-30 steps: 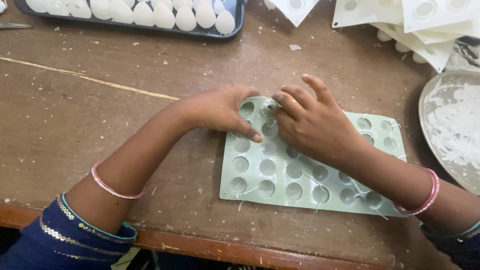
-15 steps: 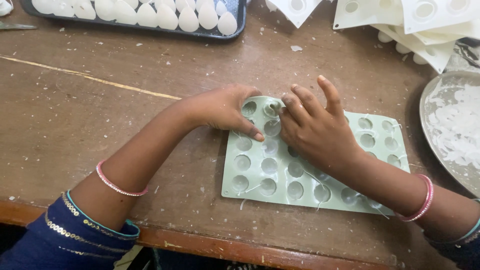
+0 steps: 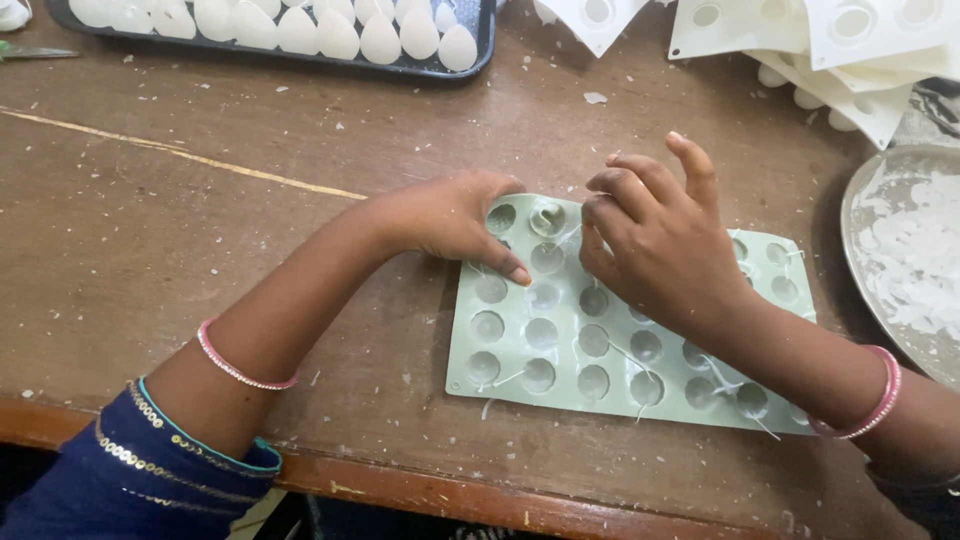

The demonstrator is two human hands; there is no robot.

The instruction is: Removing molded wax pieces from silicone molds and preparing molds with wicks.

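The grip of the left hand (image 3: pixel 450 220) is pressing down on the upper left corner of a pale green mould sheet (image 3: pixel 520 330), its fingers curled over the far edge and its thumb lying flat across the sheet between the first cavities. The grip of the right hand (image 3: pixel 665 245) is hovering over the middle of the sheet's far edge with its fingers bent together; thumb and forefinger seem to be pinching a thin white wick (image 3: pixel 570 236) that is running out of a cavity in the top row, though whether they are truly closed on it cannot be told. The little finger is sticking up and apart from the others.

The mould sheet is lying flat on the worn wooden counter (image 3: pixel 200 240), close to its near edge, with rows of round cavities holding pale wax and several loose wick ends poking from them. Both wrists are wearing pink bangles (image 3: pixel 235 370), and dark blue sleeves are showing at the bottom.

Well beyond the hands, a dark tray (image 3: pixel 478 45) is holding white drop-shaped wax pieces (image 3: pixel 380 38). White mould sheets (image 3: pixel 860 50) are piled at the upper right, and a metal plate (image 3: pixel 860 215) of white wax scraps is sitting at the right edge.
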